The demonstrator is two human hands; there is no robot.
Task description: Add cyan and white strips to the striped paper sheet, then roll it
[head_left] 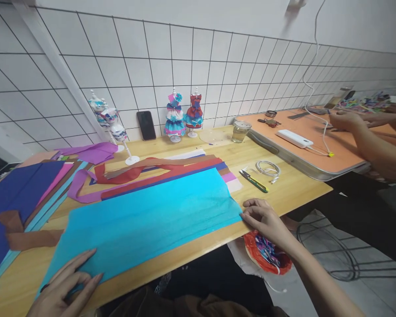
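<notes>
A bright blue sheet (152,220) of thin, fabric-like material lies spread along the front of the wooden table. My left hand (66,284) rests at its near left end, fingers stretched out over the sheet and its front edge. At the opposite end, my right hand (264,220) has curled fingers, with the fingertips closed on the sheet's near right corner. Behind the sheet are overlapping red strips (132,174), a purple strip (79,187) and a brown strip (185,161). A yellow-and-black utility knife (254,181) lies beyond my right hand, beside a coiled white cable (267,169).
Dark blue sheets (26,189) and a brown strip (36,237) lie at left. Small dress forms (174,116), a phone (146,125) and a glass cup (240,132) stand behind. A co-worker's hands (350,121) are over the orange table (336,154). Below hangs a red bag (280,264).
</notes>
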